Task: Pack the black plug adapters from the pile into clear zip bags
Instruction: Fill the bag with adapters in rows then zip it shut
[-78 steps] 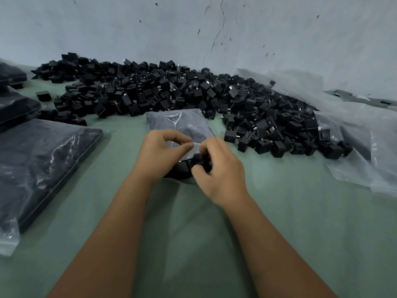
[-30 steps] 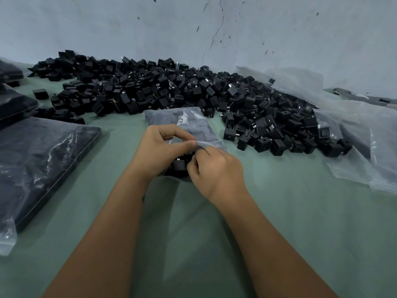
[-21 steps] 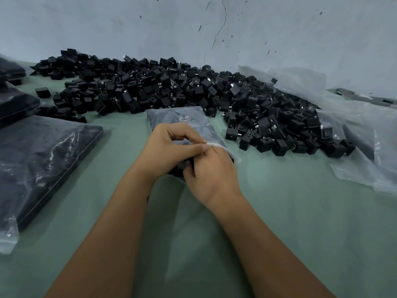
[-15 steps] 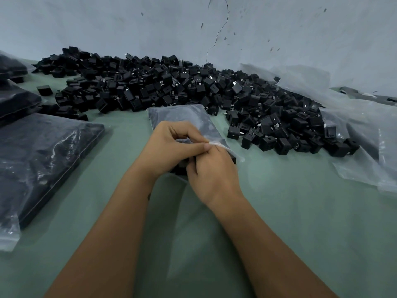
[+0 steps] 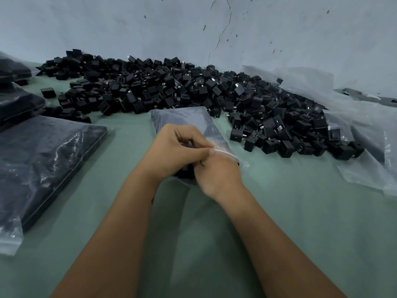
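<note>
2 hands: both meet at the middle of the green surface (image 5: 290, 211), over the mouth of 1 small zip bag (image 5: 189, 121).
Left hand (image 5: 171, 151): fingers curled, thumb and fingertips pinching the pale zip strip of the bag.
Right hand (image 5: 217, 173): knuckles up and slightly blurred, fingers tucked under against the same strip; whether it pinches the strip or only presses it cannot be told.
Zip bag: lying flat, far end reaching toward the pile; dark contents show at its near end between the hands.
Pile of adapters (image 5: 193, 93): a long black heap along the wall (image 5: 279, 29), just beyond the bag and spreading to its right.
Large plastic sheet (image 5: 365, 130): crumpled at the right, under the pile's right edge.
Filled bags (image 5: 43, 160): big dark packs lying at the left, well apart from the hands.
</note>
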A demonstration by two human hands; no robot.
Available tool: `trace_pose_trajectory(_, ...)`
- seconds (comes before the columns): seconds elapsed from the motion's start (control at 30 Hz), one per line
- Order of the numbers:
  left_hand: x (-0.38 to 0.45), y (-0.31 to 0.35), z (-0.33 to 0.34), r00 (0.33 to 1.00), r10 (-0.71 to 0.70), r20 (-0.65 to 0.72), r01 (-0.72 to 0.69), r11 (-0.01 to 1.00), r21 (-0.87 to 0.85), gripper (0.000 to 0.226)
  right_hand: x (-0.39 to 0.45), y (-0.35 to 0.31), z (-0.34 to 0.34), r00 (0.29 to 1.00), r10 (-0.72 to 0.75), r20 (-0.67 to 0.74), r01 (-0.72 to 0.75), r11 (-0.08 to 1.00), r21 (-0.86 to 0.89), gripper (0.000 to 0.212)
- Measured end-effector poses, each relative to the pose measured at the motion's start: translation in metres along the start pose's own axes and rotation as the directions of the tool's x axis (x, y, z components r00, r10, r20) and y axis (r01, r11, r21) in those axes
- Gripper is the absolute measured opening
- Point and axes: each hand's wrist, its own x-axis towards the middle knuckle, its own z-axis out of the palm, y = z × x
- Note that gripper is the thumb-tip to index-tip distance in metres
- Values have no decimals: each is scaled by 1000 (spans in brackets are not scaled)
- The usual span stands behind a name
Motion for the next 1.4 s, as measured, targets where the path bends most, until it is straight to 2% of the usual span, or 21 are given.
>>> trace_pose_trajectory(0.1, 1, -2, 1, 1000, -14, -27, 13, 1000, -14, 6, 21, -5, -1, 992, 17, 124, -9, 998, -63, 20)
trace_pose_trajectory(0.2, 1, -3, -1, 999, -30, -31, 30, 999, -21, 7, 42, -6, 9, 927, 16, 375, -74, 987, 140, 35)
trace_pose_trajectory(0.23, 0, -3, -3, 999, -34, -42, 32, 999, -35, 6, 49, -6, 13, 930, 34, 365, -107, 978, 181, 38)
trace_pose_trajectory(0.27, -1, -3, -6, 996, -45, -80, 40, 997, -60, 7, 60, -5, 17, 947, 73, 313, -125, 981, 150, 38)
trace_pose_trajectory(0.33, -4, -8, -15, 962, -91, -258, 62, 991, -118, 22, 76, -6, 23, 964, 165, 206, -184, 980, 75, 33)
trace_pose_trajectory(0.37, -3, -14, -19, 910, -136, -392, 86, 986, -143, 29, 81, -7, 24, 967, 174, 184, -188, 980, 61, 30)
trace_pose_trajectory(0.43, 2, -25, -27, 733, -268, -626, 150, 960, -237, 37, 86, -10, 24, 974, 143, 176, -160, 983, 86, 30)
trace_pose_trajectory(0.47, 6, -29, -30, 660, -329, -676, 162, 940, -299, 39, 89, -9, 25, 978, 134, 162, -154, 982, 113, 32)
trace_pose_trajectory(0.53, 13, -33, -34, 599, -403, -692, 159, 907, -390, 41, 94, -9, 27, 980, 115, 163, -133, 985, 106, 36)
trace_pose_trajectory(0.7, 18, -37, -35, 626, -455, -633, 200, 878, -434, 40, 99, -7, 34, 989, 115, 94, -118, 992, 32, 41)
trace_pose_trajectory(0.83, 20, -36, -35, 640, -472, -607, 242, 873, -423, 39, 100, -7, 42, 982, 186, 13, -186, 982, 29, 29)
trace_pose_trajectory(1.03, 22, -38, -34, 642, -479, -599, 257, 870, -420, 36, 98, -7, 48, 983, 152, -104, -145, 987, 72, 14)
trace_pose_trajectory(1.1, 22, -38, -33, 648, -475, -596, 257, 872, -416, 35, 101, -5, 49, 987, 153, -57, -151, 988, 32, 16)
trace_pose_trajectory(1.23, 22, -40, -33, 658, -467, -591, 260, 877, -404, 32, 98, -9, 43, 995, 78, 66, -83, 994, 73, 42)
trace_pose_trajectory(1.4, 22, -46, -34, 644, -478, -597, 284, 874, -394, 31, 85, -7, 32, 985, 0, 170, -5, 1000, 24, 46)
